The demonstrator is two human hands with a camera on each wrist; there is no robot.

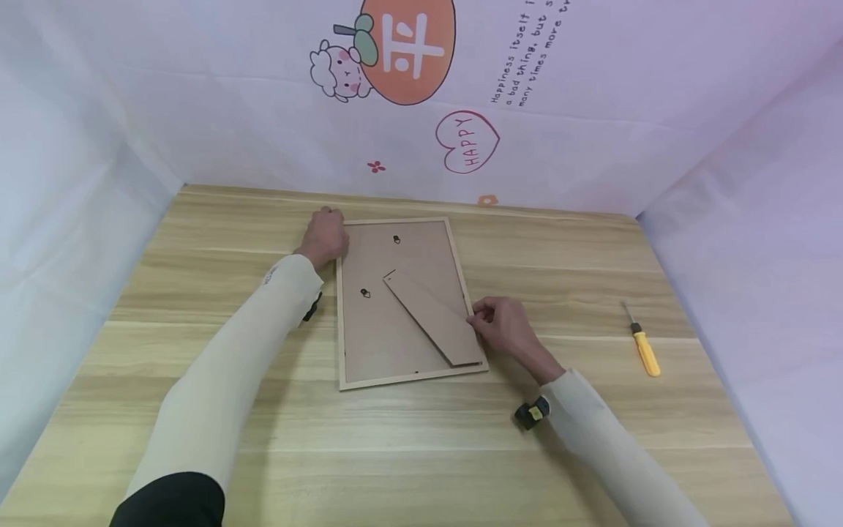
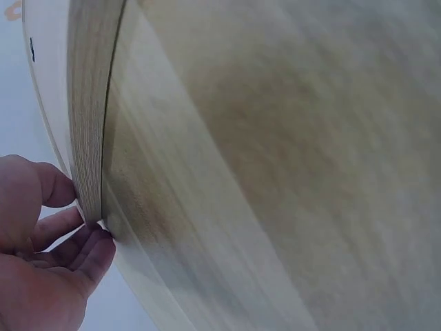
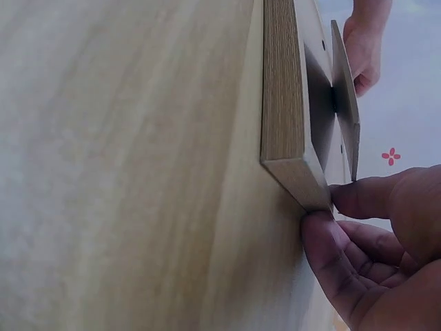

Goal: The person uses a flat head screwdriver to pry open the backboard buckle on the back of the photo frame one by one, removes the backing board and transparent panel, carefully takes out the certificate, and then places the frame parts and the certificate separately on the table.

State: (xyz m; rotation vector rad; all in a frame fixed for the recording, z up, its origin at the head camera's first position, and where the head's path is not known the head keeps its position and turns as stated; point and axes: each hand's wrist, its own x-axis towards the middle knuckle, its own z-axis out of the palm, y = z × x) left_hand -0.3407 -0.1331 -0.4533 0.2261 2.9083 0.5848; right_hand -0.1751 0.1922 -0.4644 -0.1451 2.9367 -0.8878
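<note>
Nearest the camera, at lower left, a cream fabric sleeve with a black band [image 1: 173, 501] covers the person's left arm. Beyond it, near the middle of the pale wood-grain worktop [image 1: 421, 454], lies a rectangular, light-wood picture frame [image 1: 369, 340], its beige backing facing up. Two small dark metal loops [image 1: 365, 293] and a tapering beige stand leg [image 1: 435, 322] are fixed to the backing. The right wrist view shows what the head view flattens: the leg tilts away from the backing, leaving a gap. Both wrist views also reveal the frame's thick, grained side.

The left arm reaches forward; the left hand [image 1: 324, 236] grips the frame's far left corner, its thumb and fingers clamped on the edge. The right arm angles in from lower right; the right hand [image 1: 503, 322] pinches the right edge beside the leg, thumb and fingers closed on the wood. At far right is a yellow-handled screwdriver [image 1: 642, 344].

On the white printed cloth [image 1: 250, 132] behind, a red heart reads "HAPPY"; an orange fruit bears the white character "平"; cut-off black lines begin "Happiness itself", "a bad thing, but" and "many times more".
</note>
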